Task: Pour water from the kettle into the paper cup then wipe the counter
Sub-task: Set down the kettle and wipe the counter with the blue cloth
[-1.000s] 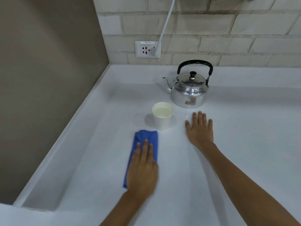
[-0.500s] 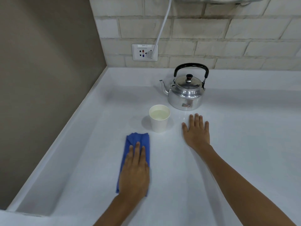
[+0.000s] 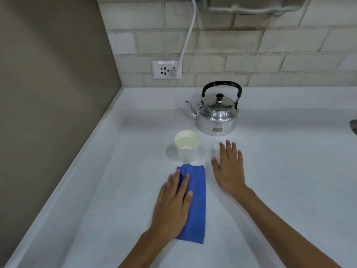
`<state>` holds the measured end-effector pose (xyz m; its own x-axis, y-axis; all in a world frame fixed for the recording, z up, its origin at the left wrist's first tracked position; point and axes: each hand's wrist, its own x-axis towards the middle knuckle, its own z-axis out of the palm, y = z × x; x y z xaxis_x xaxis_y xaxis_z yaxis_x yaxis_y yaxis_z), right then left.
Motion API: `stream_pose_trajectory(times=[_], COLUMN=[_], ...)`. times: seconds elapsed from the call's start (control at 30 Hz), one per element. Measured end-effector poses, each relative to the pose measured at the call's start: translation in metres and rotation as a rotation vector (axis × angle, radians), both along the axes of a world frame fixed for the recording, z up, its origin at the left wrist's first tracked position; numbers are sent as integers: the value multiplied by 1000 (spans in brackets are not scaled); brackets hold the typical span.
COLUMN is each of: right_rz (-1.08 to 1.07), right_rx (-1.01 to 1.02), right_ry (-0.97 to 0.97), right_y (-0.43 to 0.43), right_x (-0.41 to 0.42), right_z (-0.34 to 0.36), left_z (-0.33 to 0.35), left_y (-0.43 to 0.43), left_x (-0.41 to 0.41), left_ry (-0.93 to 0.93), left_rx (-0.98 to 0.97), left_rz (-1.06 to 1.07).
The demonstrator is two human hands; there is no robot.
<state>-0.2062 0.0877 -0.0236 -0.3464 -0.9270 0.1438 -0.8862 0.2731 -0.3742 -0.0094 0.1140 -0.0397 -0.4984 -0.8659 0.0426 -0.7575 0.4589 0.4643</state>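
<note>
The left hand (image 3: 174,206) lies flat on the left part of a folded blue cloth (image 3: 195,206), fingers (image 3: 183,183) straight and slightly spread, gripping nothing. The right hand (image 3: 229,169) rests palm down on the white worktop (image 3: 289,171), its fingers splayed and empty. The cloth's far edge touches the water-filled cup (image 3: 187,148). The kettle (image 3: 217,113) stands upright behind the cup, spout pointing left.
</note>
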Motion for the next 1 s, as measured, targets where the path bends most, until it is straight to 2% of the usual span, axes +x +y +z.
stream_pose_trajectory(times=[0.07,0.13,0.17,0.3,0.5,0.67,0.8,0.9,1.0], right_rz=[100,198,214,116,199,80,81,201,342], right_rx=[-38,52,97,135,111,84,76,-39,-84], right_ry=[-92,-141,-117,189,244,227,111,92,41], right_y=[28,46,51,56,76,54,23,41,57], right_x=[37,76,94,130,74,-17,4,37,25], right_z=[4,1,-3,0,-14,-12,-11,-21,-24], left_z=[-3,-4,-4,-15,-21,-22,-22,-23,-23], left_y=[-24,-46,-53,-59,-59,-58,-58,-58,-58], left_x=[21,34,36,30,32,29,29,30,31], left_ry=[3,-90,-145,-280,-255,-245,-250,-257,-243], left_rx=[-17,-26,-34,-97,-129,-127,-134,-145,-150], left_rz=[92,163,174,170,195,211,207,191,183])
